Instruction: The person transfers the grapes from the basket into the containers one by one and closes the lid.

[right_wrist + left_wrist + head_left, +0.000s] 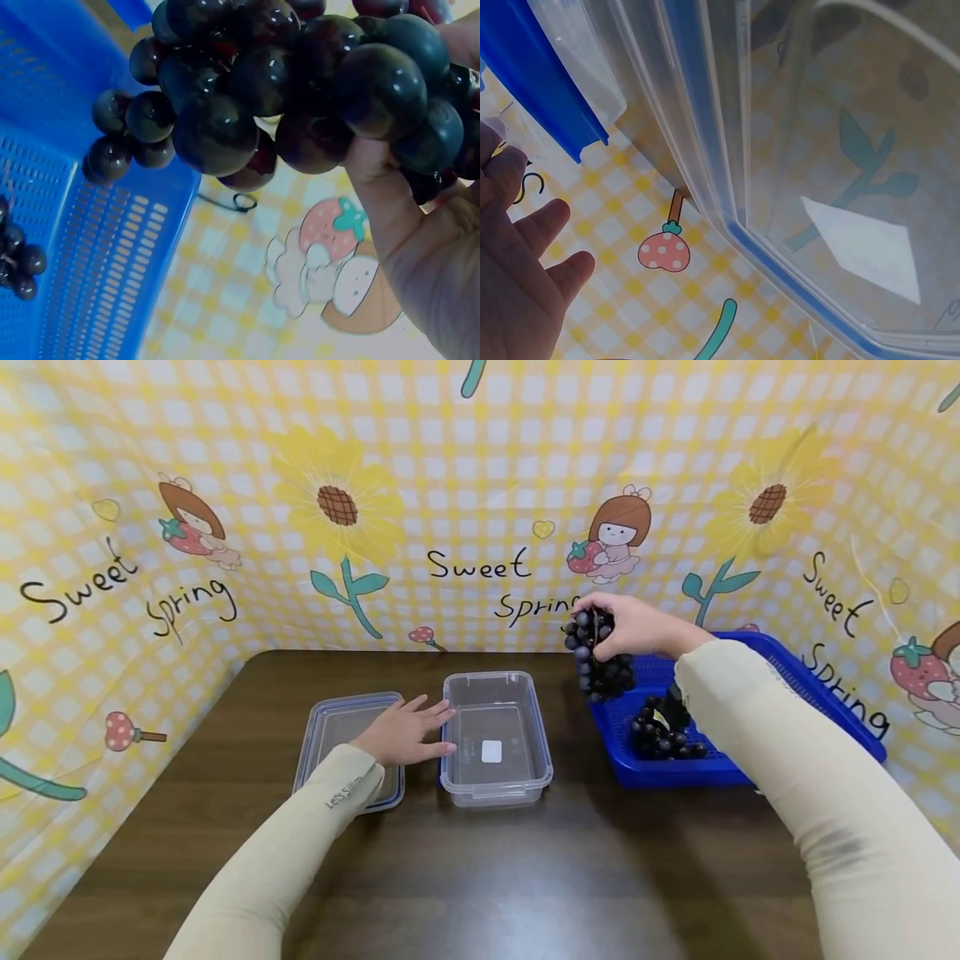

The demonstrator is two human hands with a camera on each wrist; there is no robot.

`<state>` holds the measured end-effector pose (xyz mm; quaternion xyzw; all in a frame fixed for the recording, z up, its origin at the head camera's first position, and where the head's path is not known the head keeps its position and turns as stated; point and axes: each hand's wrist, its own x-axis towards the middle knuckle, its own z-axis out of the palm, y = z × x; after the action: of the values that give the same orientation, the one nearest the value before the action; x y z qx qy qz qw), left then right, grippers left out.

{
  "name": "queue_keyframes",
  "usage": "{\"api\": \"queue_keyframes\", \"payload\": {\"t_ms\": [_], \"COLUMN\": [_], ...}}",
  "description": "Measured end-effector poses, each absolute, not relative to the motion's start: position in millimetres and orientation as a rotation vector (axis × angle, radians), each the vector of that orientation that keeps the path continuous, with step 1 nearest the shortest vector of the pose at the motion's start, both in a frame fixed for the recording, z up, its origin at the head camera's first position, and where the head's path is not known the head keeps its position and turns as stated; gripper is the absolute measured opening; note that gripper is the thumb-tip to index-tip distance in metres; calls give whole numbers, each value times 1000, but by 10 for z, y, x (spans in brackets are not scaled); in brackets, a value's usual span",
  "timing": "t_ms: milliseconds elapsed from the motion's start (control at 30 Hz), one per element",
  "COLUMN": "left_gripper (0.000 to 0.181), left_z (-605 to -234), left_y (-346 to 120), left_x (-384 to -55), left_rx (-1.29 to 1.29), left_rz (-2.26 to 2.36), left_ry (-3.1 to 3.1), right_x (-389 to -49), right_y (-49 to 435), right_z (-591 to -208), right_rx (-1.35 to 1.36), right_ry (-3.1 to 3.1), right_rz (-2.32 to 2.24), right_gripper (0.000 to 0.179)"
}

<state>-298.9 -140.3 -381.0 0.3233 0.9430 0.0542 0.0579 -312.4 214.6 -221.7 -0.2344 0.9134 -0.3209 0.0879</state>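
Bunch of black grapes (583, 653): round, glossy, bluish on some berries; gripped near the top by right hand (648, 623), hanging above the left edge of blue perforated basket (693, 772). Rectangular food container (497, 722): clear plastic, blue along the long sides, white square label at base; uncovered, upright on dark wooden table (450, 877), left rim at fingertips of left hand (401, 731).

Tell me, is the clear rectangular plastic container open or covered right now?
Open: the clear rectangular plastic container has an uncovered top, and the clear blue-edged flat lid lies beside it on the dark brown table.
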Motion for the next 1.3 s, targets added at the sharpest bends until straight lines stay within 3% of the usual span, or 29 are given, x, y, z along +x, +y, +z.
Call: {"api": "queue_keyframes", "payload": {"t_ms": [633, 900, 1300], "left_gripper": [76, 70, 70], "left_z": [-3798, -3810, -3825], "left_y": [-1424, -1462, -1449], "left_x": [-3054, -3061, -3020], "left_rx": [1006, 981, 971], "left_rz": [231, 257, 242], "left_ry": [2815, 2773, 2781], "right_x": [-3086, -3044, -3027], "right_y": [1494, 1074, 925], "right_z": [-2251, -2580, -3250], "right_rx": [-825, -796, -554], "right_ry": [2571, 2373, 2144], "right_rz": [-1098, -1149, -1376], "right_gripper": [63, 65, 72]}}
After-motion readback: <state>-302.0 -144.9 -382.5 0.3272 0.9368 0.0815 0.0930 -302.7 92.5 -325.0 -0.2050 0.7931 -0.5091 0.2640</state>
